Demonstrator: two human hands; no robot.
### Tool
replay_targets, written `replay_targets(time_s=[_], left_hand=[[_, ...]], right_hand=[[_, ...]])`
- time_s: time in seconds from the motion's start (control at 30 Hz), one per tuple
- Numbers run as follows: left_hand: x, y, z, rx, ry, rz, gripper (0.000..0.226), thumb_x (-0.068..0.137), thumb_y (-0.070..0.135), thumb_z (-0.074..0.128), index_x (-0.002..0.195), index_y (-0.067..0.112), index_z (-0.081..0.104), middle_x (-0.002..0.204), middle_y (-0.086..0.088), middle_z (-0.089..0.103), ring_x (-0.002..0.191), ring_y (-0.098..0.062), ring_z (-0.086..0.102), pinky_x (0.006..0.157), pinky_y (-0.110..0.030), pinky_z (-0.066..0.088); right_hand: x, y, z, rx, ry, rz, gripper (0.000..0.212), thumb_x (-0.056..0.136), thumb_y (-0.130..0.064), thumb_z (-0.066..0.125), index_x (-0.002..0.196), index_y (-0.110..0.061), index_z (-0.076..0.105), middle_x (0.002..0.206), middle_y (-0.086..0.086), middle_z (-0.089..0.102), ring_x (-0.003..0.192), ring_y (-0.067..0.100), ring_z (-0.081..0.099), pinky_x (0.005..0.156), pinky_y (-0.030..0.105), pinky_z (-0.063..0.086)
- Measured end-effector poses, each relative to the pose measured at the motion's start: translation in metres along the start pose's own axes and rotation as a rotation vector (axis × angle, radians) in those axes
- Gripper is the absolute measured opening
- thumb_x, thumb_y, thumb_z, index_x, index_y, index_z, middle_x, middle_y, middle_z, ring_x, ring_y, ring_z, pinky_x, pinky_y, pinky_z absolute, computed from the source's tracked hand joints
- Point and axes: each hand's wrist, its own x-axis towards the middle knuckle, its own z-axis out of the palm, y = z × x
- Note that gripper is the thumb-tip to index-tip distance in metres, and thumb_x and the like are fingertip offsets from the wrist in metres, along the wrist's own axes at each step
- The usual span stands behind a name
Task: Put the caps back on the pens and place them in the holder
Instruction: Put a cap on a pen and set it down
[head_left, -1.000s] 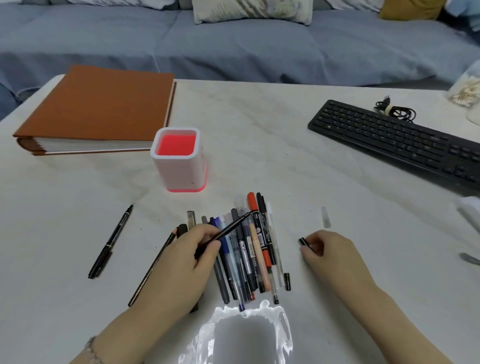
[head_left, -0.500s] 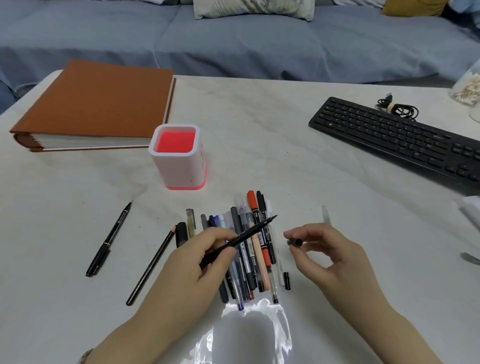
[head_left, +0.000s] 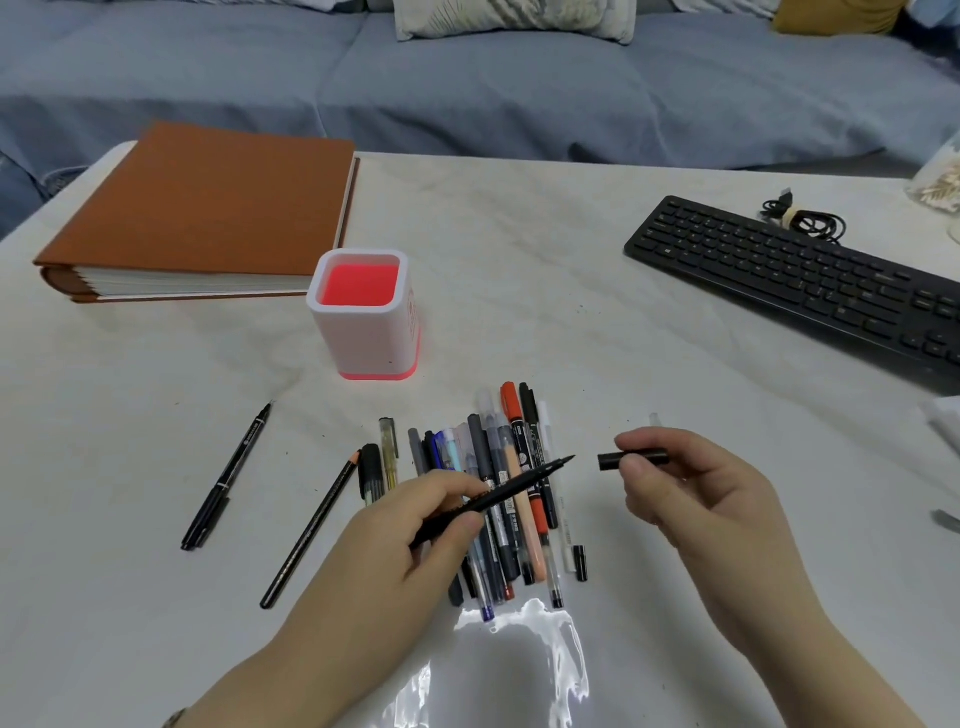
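Hovering nearside of the holder (head_left: 358, 332), above the pen pile (head_left: 498, 519): left hand (head_left: 395, 551) pinching a black pen (head_left: 519, 488), tip slanting up-right, right hand (head_left: 717, 499) pinching the cap (head_left: 631, 460) just beyond, mouth facing the tip, not yet touching.

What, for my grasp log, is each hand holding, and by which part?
Left hand grips the uncapped black pen by its rear barrel; right hand pinches the black cap by the end away from the pen.
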Motion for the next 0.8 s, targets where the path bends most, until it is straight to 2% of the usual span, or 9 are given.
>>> replay_targets(time_s=[0.1, 0.33, 0.47, 0.57, 0.7, 0.8], left_hand=[[-0.0014, -0.0015, 0.0, 0.013, -0.009, 0.013, 0.019, 0.086, 0.025, 0.054, 0.087, 0.044, 0.06, 0.085, 0.021, 0.06, 0.068, -0.005, 0.053, 0.057, -0.013, 0.041], [-0.0024, -0.0014, -0.0004, 0.04, -0.027, 0.061, 0.023, 0.086, 0.023, 0.056, 0.086, 0.045, 0.059, 0.093, 0.024, 0.059, 0.085, -0.003, 0.055, 0.066, -0.008, 0.041], [-0.0013, -0.0019, -0.0001, 0.049, -0.032, 0.094, 0.027, 0.086, 0.02, 0.057, 0.085, 0.046, 0.059, 0.094, 0.024, 0.06, 0.087, 0.0, 0.055, 0.07, -0.006, 0.039], [-0.001, -0.0018, 0.0008, 0.065, -0.023, 0.129, 0.024, 0.087, 0.025, 0.055, 0.084, 0.05, 0.057, 0.094, 0.028, 0.058, 0.085, 0.005, 0.054, 0.071, -0.004, 0.038], [-0.0005, -0.004, 0.0011, 0.079, 0.005, 0.161, 0.021, 0.079, 0.034, 0.05, 0.086, 0.052, 0.056, 0.095, 0.032, 0.057, 0.084, 0.01, 0.053, 0.071, -0.001, 0.036], [0.0002, -0.0065, -0.0006, 0.12, 0.015, 0.206, 0.019, 0.08, 0.034, 0.053, 0.089, 0.049, 0.06, 0.089, 0.031, 0.057, 0.075, 0.014, 0.051, 0.068, 0.001, 0.035]], right_hand=[[0.0008, 0.0007, -0.0004, 0.077, -0.056, 0.045, 0.016, 0.067, -0.023, 0.06, 0.076, -0.025, 0.073, 0.051, -0.005, 0.045, 0.054, 0.013, 0.039, 0.054, 0.015, 0.04], [0.0007, -0.0005, 0.0017, 0.121, -0.1, 0.073, 0.018, 0.07, -0.022, 0.056, 0.077, -0.019, 0.073, 0.051, -0.005, 0.043, 0.052, 0.011, 0.039, 0.055, 0.017, 0.038], [0.0001, -0.0004, 0.0039, 0.124, -0.122, 0.096, 0.019, 0.072, -0.024, 0.054, 0.078, -0.021, 0.072, 0.05, -0.003, 0.044, 0.054, 0.011, 0.038, 0.059, 0.022, 0.035], [-0.0007, 0.0007, 0.0064, 0.119, -0.142, 0.111, 0.021, 0.072, -0.026, 0.053, 0.078, -0.022, 0.073, 0.051, -0.003, 0.05, 0.054, 0.012, 0.043, 0.056, 0.017, 0.041], [-0.0008, -0.0008, 0.008, 0.116, -0.148, 0.104, 0.021, 0.072, -0.024, 0.053, 0.076, -0.021, 0.074, 0.053, -0.002, 0.056, 0.05, 0.01, 0.048, 0.051, 0.013, 0.042], [-0.0011, -0.0045, 0.0092, 0.076, -0.188, 0.086, 0.02, 0.072, -0.021, 0.054, 0.072, -0.02, 0.074, 0.052, -0.002, 0.059, 0.048, 0.005, 0.05, 0.049, 0.012, 0.041]])
